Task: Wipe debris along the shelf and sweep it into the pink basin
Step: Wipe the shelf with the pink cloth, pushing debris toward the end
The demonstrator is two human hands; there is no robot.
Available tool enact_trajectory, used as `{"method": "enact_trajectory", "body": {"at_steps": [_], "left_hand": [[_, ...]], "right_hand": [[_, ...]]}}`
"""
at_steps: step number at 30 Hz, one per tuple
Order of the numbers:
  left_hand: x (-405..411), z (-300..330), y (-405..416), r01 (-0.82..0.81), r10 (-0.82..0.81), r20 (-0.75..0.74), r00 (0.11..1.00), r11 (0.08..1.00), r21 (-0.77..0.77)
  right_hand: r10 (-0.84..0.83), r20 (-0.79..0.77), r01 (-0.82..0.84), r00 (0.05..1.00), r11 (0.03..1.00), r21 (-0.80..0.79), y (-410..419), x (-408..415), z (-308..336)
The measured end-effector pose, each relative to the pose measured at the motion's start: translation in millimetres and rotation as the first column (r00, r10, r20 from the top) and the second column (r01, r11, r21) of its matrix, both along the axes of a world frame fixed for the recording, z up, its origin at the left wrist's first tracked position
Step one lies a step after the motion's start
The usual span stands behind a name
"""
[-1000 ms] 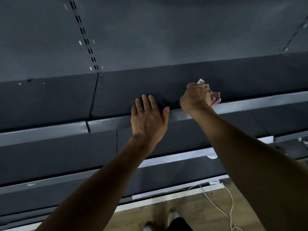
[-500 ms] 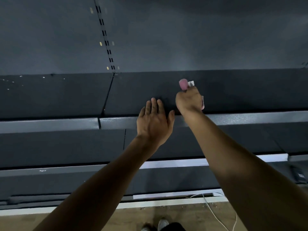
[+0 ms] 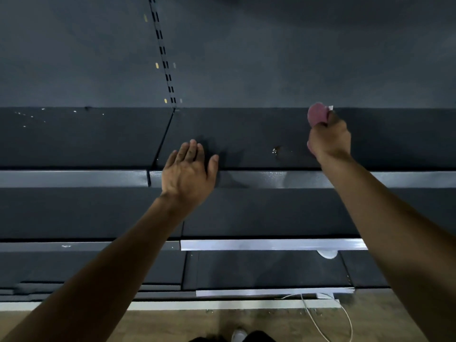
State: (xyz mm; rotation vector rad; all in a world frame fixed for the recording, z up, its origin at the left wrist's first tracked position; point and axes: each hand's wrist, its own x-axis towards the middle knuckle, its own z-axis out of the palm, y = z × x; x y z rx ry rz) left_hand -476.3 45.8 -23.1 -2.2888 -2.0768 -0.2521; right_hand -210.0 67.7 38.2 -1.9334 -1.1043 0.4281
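Fingers of the left hand lie spread and flat, palm down, on the near edge of the dark shelf, gripping nothing. Right hand is clenched around a pink object, which sticks out past the knuckles toward the back wall; only its rounded far end and a small white tag or corner show, so what the object is cannot be told. No pink basin can be made out anywhere in view. Debris: a small pale clump sits on the shelf between the two hands, nearer the right one, beside a faint smear; finer white specks are scattered at the far left, close to the wall. Shelf surface is matte dark grey with a seam left of the left hand. Lower shelves are partly covered by both forearms. White cable trails across the wooden floor at the near right, cut off by the frame edge.
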Motion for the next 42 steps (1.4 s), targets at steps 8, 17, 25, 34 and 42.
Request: {"method": "enact_trajectory", "body": {"at_steps": [8, 17, 25, 34, 42], "left_hand": [[-53.8, 4.3, 11.9, -0.027, 0.026, -0.042, 0.999, 0.999, -0.021], [-98.7, 4.4, 14.0, 0.032, -0.032, -0.038, 0.999, 0.999, -0.011], [-98.0, -1.0, 14.7, 0.040, -0.041, -0.051, 0.998, 0.999, -0.008], [-97.9, 0.8, 14.5, 0.044, -0.046, -0.054, 0.997, 0.998, -0.043], [-99.3, 1.7, 14.0, 0.055, -0.058, -0.047, 0.997, 0.997, -0.060]], "right_hand": [[0.149, 0.428, -0.043, 0.891, 0.968, -0.248, -12.8, -15.3, -11.7], [0.127, 0.385, 0.049, 0.914, 0.908, -0.415, 6.9, -88.9, -33.4], [0.099, 0.394, 0.085, 0.914, 0.902, -0.424, 13.0, -140.0, -34.0], [0.174, 0.329, -0.060, 0.928, 0.943, -0.328, 20.8, -203.9, -28.4], [-0.081, -0.081, 0.076, 0.993, 0.995, -0.063, 11.0, -137.9, -4.4]]}}
